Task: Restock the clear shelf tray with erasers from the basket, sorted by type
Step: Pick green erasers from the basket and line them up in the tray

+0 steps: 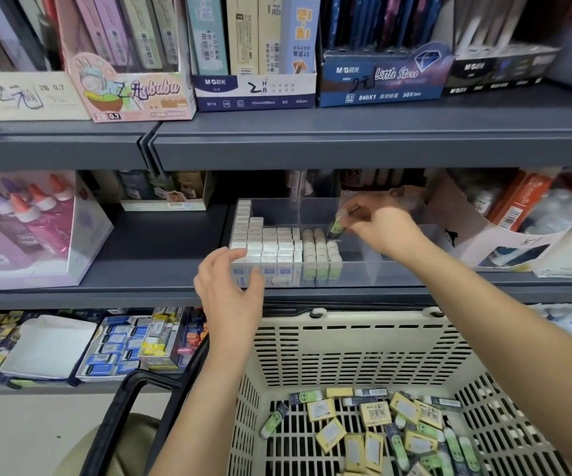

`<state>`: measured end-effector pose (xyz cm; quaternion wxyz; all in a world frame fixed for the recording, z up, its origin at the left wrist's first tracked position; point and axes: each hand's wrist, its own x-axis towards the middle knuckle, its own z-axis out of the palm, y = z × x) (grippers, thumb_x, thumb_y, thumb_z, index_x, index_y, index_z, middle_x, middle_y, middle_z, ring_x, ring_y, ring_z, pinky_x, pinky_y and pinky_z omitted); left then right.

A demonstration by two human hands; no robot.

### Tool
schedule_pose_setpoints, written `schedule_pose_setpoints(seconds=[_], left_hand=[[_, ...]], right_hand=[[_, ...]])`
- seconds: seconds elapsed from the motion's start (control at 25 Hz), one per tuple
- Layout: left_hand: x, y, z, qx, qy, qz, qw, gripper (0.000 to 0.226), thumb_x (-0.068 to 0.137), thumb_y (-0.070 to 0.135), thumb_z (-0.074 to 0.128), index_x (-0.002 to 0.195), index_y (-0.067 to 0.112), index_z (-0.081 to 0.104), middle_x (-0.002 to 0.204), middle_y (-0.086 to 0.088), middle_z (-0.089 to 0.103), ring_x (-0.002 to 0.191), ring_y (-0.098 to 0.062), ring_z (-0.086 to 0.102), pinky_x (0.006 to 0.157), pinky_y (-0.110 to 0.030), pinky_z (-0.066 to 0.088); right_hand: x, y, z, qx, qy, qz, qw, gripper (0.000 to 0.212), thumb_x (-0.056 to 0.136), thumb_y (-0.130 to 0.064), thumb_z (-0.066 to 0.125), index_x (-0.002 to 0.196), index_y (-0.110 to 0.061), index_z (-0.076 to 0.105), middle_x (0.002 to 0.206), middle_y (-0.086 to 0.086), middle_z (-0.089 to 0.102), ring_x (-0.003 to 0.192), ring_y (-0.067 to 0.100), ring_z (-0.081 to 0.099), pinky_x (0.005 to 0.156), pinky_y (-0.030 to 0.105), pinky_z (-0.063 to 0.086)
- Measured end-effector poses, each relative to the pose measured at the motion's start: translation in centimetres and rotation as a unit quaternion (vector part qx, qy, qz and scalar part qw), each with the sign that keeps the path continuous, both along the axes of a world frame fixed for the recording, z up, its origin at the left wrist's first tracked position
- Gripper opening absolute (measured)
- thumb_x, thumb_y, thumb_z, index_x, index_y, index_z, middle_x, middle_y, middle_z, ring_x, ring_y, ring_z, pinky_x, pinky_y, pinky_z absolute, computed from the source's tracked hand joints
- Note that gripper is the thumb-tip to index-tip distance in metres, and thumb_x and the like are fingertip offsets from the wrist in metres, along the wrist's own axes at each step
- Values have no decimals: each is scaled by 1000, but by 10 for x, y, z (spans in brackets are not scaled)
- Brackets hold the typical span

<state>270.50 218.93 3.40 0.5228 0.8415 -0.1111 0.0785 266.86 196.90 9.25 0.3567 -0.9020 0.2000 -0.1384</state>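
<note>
Midway: right hand (380,230) is pinching a green eraser (336,228) over the part-filled clear tray (398,266), left hand (229,290) resting loose; basket (363,324) holding many more.

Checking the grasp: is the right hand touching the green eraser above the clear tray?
Touching. The head view shows the right hand pinching the green eraser, with no gap.

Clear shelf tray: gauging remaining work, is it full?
Partly full. White erasers crowd the clear plastic tray's left compartment, green-sleeved erasers begin the next; the right end looks bare.
</note>
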Motion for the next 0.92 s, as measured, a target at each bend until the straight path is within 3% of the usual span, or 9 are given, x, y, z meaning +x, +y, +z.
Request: schedule_pose_setpoints(seconds=[0.12,0.36,0.52,0.64,0.76,0.84,0.92], left_hand=[[4,1,-2,-2,43,-11,999,33,85,14,62,117,19,53,127,3,41,125,-18,35,98,-22,26],[3,-1,-4,-7,35,-25,999,33,85,13,63,115,20,52,125,6,38,123,-12,35,96,-16,22],[2,-1,-7,-6,36,-32,999,33,86,14,61,118,18,52,131,2,37,126,-13,33,98,-19,23],[-2,1,-6,-12,42,-37,998,34,88,15,59,121,17,51,136,1,36,130,-14,31,101,-21,24],[-20,3,1,-8,13,-34,999,31,88,16,58,119,20,51,138,3,35,131,-11,27,98,-18,22],[-40,8,7,-21,4,-79,997,28,87,18,58,111,30,52,129,10,42,126,-8,35,95,-12,28],[-59,19,10,1,15,-154,988,28,85,26,59,103,44,49,115,23,46,116,-2,44,94,-14,36]], right_hand=[[9,3,-14,-29,84,29,996,8,90,-19,56,88,-25,62,98,1,70,79,13,65,68,23,50],[16,6,-19,-137,191,70,970,29,98,-21,39,119,-11,58,120,11,59,108,26,54,80,25,37],[12,5,-13,-117,209,76,968,30,98,-18,37,119,-8,56,117,13,62,105,27,58,90,33,46],[1,5,-8,-72,175,54,981,30,98,-14,37,118,-4,56,111,13,66,104,24,62,92,40,48],[-24,5,-3,-92,85,24,992,26,97,-19,43,113,-7,59,100,4,71,99,15,63,92,29,46],[-51,15,-6,-36,-18,9,999,17,94,-20,49,105,-21,61,88,-7,71,86,3,65,82,19,47],[-84,33,-21,39,-63,30,997,13,91,-25,53,94,-36,59,79,-13,68,74,-3,65,73,13,50]])
